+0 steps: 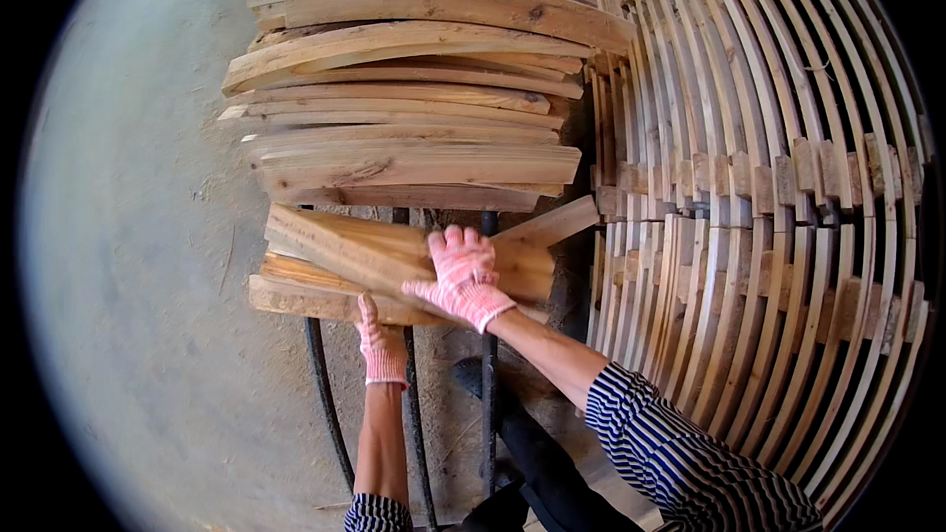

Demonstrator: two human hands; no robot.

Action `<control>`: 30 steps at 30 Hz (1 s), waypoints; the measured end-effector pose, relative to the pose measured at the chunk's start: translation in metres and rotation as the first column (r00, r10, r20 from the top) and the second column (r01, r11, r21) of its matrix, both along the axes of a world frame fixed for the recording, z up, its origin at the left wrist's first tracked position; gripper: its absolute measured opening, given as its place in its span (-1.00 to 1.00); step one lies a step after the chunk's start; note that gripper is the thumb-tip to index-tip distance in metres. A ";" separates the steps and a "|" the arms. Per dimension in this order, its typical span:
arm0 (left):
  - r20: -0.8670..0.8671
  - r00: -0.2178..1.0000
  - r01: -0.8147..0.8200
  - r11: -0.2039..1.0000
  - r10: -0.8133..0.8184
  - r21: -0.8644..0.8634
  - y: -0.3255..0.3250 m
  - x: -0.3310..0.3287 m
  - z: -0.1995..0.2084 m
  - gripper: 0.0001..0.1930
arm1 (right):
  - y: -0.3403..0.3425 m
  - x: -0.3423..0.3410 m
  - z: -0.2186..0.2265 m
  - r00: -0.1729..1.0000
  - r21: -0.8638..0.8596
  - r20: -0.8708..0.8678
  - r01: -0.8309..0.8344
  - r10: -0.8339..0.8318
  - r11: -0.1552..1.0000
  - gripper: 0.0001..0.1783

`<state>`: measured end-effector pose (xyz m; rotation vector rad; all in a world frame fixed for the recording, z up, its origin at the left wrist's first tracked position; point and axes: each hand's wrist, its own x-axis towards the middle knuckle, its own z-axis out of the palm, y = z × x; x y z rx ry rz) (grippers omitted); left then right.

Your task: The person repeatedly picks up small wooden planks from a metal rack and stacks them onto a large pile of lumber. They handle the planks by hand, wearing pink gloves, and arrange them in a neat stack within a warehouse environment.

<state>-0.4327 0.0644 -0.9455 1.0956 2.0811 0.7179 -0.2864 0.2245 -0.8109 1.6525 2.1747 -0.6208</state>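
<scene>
Pink-and-white knitted gloves cover both hands. My left hand [382, 345] is at the near edge of a small stack of wooden boards, its thumb up against the nearest board [301, 298] and its fingers hidden beneath. Across the stack, my right hand [461, 274] is closed over a slanting wooden board [335, 248], thumb on the near side and bent fingers on the far side. That board blurs close to the hand. Dark metal bars [412, 414] run under the boards. A short board [548, 224] sticks out at an angle to the right.
Beyond my hands lies a larger pile of rough wooden boards [424, 166]. Along the right side stand tall rows of curved wooden slats [729, 305] with small blocks between them. Concrete floor [148, 266] with sawdust spreads to the left. My dark shoe [469, 374] is near the bars.
</scene>
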 end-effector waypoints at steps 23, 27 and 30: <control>0.904 0.277 -0.458 0.872 0.325 -0.174 0.030 0.008 0.075 -0.37 | -0.047 0.035 0.012 0.950 0.081 0.094 -0.304 0.297 0.949 0.44; 0.898 0.405 -0.383 0.924 0.171 -0.004 0.042 0.006 0.045 -0.31 | 0.040 0.063 0.007 0.937 -0.105 -0.096 -0.345 0.336 0.933 0.33; 0.857 0.471 -0.327 0.944 0.207 -0.049 0.056 0.006 0.047 -0.26 | 0.071 0.060 0.003 0.948 -0.230 -0.095 -0.318 0.304 0.920 0.46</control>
